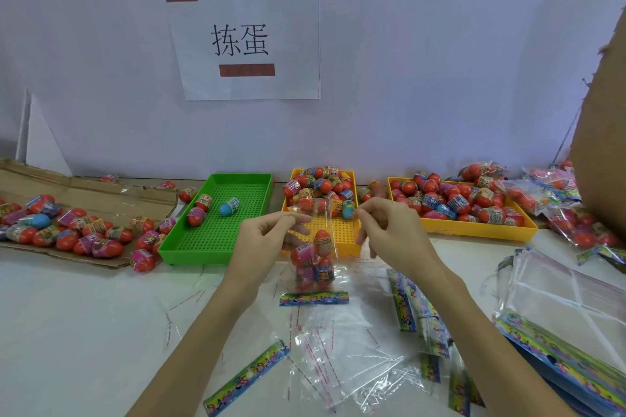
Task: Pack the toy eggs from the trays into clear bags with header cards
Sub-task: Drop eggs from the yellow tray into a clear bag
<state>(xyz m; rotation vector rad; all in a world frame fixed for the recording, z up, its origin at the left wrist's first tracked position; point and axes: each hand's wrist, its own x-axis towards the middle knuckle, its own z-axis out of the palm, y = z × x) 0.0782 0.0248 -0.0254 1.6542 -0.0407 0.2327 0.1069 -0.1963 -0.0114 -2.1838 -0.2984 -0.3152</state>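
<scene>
Crinkly clear bag (pixel 313 247) of glossy oval eggs (pixel 322 240) hangs pinched between both hands (pixel 271 234) (pixel 386 230).

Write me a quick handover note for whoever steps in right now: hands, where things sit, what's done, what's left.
Left hand and right hand each pinch the open top of a clear bag holding several toy eggs, header card hanging at the bottom.
Green tray: three eggs left. Middle yellow tray and right yellow tray hold many.
Done: filled bags piled far right.
Left: close this bag, then fill the empty bags at right.
</scene>
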